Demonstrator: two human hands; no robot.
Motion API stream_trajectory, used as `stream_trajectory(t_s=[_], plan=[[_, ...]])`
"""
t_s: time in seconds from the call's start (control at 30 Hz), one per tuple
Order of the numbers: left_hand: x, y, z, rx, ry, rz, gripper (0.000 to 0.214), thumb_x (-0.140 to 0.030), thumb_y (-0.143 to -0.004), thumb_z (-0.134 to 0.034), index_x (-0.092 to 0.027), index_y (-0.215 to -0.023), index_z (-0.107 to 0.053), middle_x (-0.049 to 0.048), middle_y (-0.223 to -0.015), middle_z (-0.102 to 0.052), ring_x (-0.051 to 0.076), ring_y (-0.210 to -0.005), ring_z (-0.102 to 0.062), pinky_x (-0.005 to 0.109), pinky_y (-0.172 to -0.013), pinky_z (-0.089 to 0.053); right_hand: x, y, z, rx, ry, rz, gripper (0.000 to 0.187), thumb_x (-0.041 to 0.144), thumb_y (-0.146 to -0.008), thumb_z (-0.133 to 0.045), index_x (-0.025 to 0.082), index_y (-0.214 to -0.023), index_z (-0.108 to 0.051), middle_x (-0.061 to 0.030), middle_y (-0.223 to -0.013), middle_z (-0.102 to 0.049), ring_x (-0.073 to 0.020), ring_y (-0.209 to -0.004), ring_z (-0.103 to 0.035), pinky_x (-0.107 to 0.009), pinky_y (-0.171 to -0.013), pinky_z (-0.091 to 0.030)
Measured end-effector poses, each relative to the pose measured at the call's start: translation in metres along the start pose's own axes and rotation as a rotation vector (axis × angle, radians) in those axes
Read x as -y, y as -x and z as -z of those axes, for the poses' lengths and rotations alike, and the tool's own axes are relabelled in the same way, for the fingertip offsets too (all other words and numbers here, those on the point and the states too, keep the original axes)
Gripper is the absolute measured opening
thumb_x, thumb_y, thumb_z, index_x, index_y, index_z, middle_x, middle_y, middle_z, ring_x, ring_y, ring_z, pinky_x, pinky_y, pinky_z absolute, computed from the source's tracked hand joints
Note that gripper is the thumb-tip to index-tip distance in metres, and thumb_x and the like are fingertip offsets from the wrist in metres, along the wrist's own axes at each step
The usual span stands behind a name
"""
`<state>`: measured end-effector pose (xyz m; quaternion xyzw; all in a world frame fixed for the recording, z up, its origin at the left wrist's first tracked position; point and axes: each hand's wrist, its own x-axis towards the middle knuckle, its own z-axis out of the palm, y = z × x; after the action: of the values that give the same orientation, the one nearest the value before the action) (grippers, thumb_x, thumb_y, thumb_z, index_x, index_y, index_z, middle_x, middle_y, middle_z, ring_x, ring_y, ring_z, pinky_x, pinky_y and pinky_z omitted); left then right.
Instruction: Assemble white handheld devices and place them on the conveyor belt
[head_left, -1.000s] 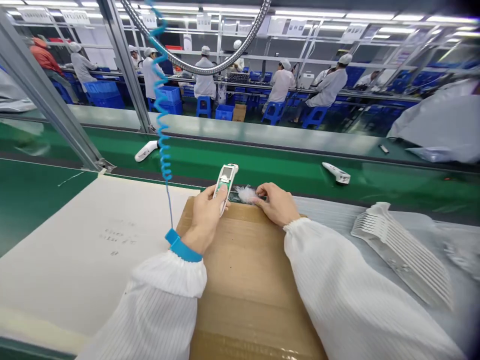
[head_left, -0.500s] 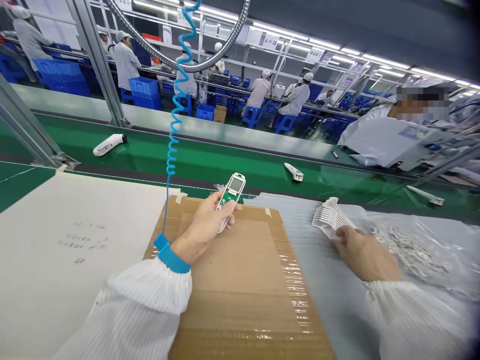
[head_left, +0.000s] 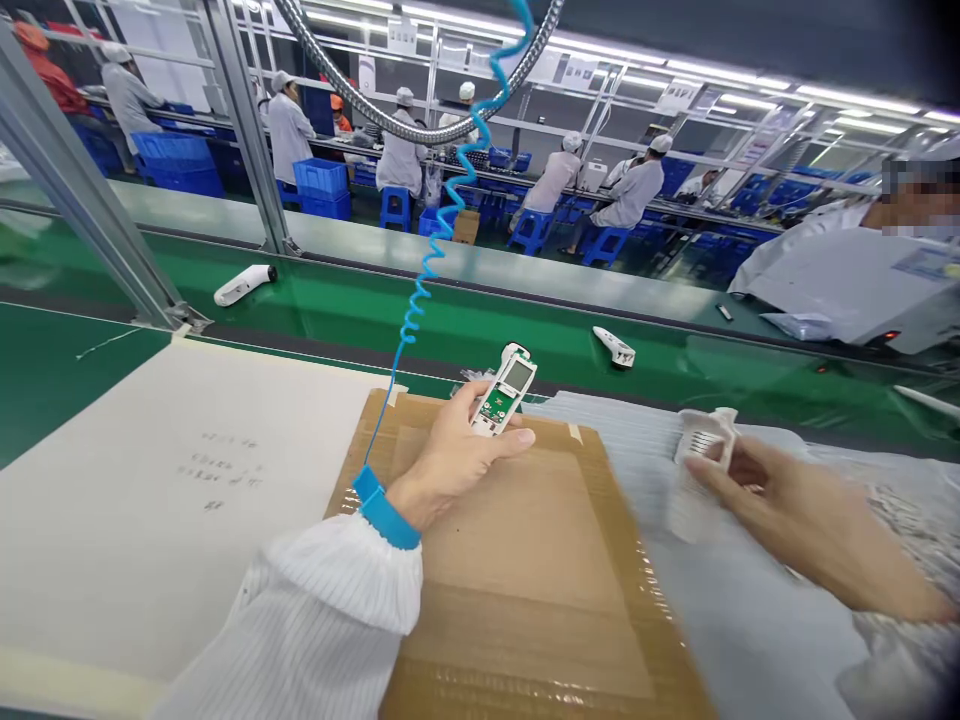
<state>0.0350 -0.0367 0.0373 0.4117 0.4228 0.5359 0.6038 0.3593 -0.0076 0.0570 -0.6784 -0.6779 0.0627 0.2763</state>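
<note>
My left hand [head_left: 457,458] is shut on a white handheld device [head_left: 504,393], which has an exposed green circuit board and a small grey screen. The hand rests above a cardboard sheet [head_left: 510,560] wrapped in clear plastic. At the right, my right hand [head_left: 795,515] grips a white slatted plastic part [head_left: 701,445], blurred by motion. How many pieces it holds is hard to tell. A blue wrist strap [head_left: 384,508] circles my left wrist, and its blue coiled cord [head_left: 424,290] rises from it.
A white sheet [head_left: 165,510] with printed marks lies left of the cardboard. Beyond runs a green conveyor belt [head_left: 465,320] carrying white devices [head_left: 244,285] [head_left: 613,346]. A co-worker [head_left: 840,270] sits far right. A plastic bag of parts [head_left: 911,520] lies right.
My right hand has moved from the white slatted stack, up and left, with a white part in it. My left hand has turned the device and moved it slightly right.
</note>
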Motion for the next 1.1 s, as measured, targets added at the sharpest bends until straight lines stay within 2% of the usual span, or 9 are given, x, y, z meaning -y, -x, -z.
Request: stream_trajectory(t_s=[0.07,0.13,0.2,0.3,0.4,0.47,0.6,0.73,1.1], plan=[[0.002,0.0,-0.001,0.005,-0.045,-0.027,0.056,-0.031,-0.069,-0.087,-0.02,-0.117,-0.06,0.0056,-0.104,-0.068,0.017,-0.093,-0.062,0.031,-0.084,-0.047,0.05,0.002,-0.015,0.136,-0.39,-0.043,0.034,0.059,-0.073,-0.075,0.028,-0.087,-0.069,-0.008,-0.083,-0.074,-0.0308,-0.075,-0.07,-0.043,-0.064,-0.053],[0.005,-0.001,0.0,-0.005,-0.078,-0.041,0.059,-0.037,-0.071,-0.087,-0.02,-0.12,-0.059,0.0065,-0.107,-0.068,0.018,-0.095,-0.062,0.031,-0.085,-0.047,0.095,0.006,-0.041,0.234,-0.782,-0.05,0.041,0.053,-0.072,-0.081,0.027,-0.1,-0.067,-0.0078,-0.107,-0.074,-0.029,-0.094,-0.069,-0.041,-0.076,-0.057],[0.007,-0.004,0.002,-0.034,-0.083,-0.023,0.057,-0.04,-0.074,-0.084,-0.02,-0.121,-0.059,0.0077,-0.111,-0.068,0.019,-0.097,-0.063,0.03,-0.083,-0.048,0.129,0.01,-0.072,0.272,-1.069,-0.04,0.047,0.047,-0.073,-0.083,0.028,-0.111,-0.063,-0.0059,-0.121,-0.071,-0.0231,-0.092,-0.067,-0.036,-0.073,-0.057],[0.007,-0.009,0.009,-0.106,-0.085,0.066,0.044,-0.042,-0.078,-0.08,-0.018,-0.111,-0.062,0.0074,-0.103,-0.068,0.016,-0.085,-0.062,0.026,-0.068,-0.046,0.15,0.016,-0.108,0.339,-1.289,-0.028,0.056,0.047,-0.079,-0.08,0.032,-0.128,-0.056,-0.0042,-0.132,-0.068,-0.017,-0.083,-0.065,-0.033,-0.069,-0.056],[0.007,-0.015,0.017,-0.149,-0.06,0.127,0.037,-0.038,-0.076,-0.08,-0.018,-0.101,-0.062,0.0037,-0.089,-0.066,0.011,-0.068,-0.056,0.023,-0.053,-0.037,0.144,0.018,-0.121,0.424,-1.352,-0.018,0.053,0.052,-0.085,-0.074,0.033,-0.131,-0.056,-0.0044,-0.133,-0.067,-0.0195,-0.098,-0.068,-0.034,-0.079,-0.059],[0.009,-0.018,0.02,-0.189,-0.124,0.08,0.036,-0.041,-0.079,-0.078,-0.019,-0.102,-0.062,0.0031,-0.088,-0.066,0.012,-0.069,-0.056,0.023,-0.053,-0.038,0.136,0.017,-0.121,0.46,-1.376,-0.02,0.049,0.053,-0.086,-0.073,0.031,-0.128,-0.059,-0.0048,-0.131,-0.068,-0.022,-0.109,-0.067,-0.036,-0.088,-0.059],[0.014,-0.019,0.018,-0.301,-0.432,-0.204,0.036,-0.049,-0.099,-0.049,-0.023,-0.119,-0.063,0.005,-0.105,-0.071,0.018,-0.093,-0.065,0.03,-0.078,-0.05,0.122,0.014,-0.122,0.447,-1.399,-0.039,0.042,0.049,-0.086,-0.074,0.028,-0.121,-0.063,-0.0061,-0.127,-0.071,-0.0241,-0.116,-0.067,-0.042,-0.105,-0.051],[0.018,-0.013,0.012,-0.148,-0.602,-0.372,0.035,-0.038,-0.093,-0.063,-0.026,-0.126,-0.063,0.0041,-0.126,-0.068,0.021,-0.113,-0.063,0.033,-0.097,-0.048,0.115,0.011,-0.129,0.399,-1.377,-0.01,0.047,0.05,-0.082,-0.078,0.026,-0.12,-0.065,-0.0087,-0.127,-0.071,-0.0282,-0.12,-0.065,-0.046,-0.108,-0.048],[0.015,-0.008,0.004,-0.128,-0.664,-0.312,0.031,-0.037,-0.091,-0.068,-0.025,-0.119,-0.067,0.0003,-0.12,-0.072,0.019,-0.107,-0.067,0.03,-0.093,-0.052,0.109,0.008,-0.128,0.377,-1.435,-0.045,0.047,0.052,-0.079,-0.08,0.025,-0.115,-0.068,-0.007,-0.12,-0.073,-0.028,-0.116,-0.066,-0.046,-0.106,-0.047]])
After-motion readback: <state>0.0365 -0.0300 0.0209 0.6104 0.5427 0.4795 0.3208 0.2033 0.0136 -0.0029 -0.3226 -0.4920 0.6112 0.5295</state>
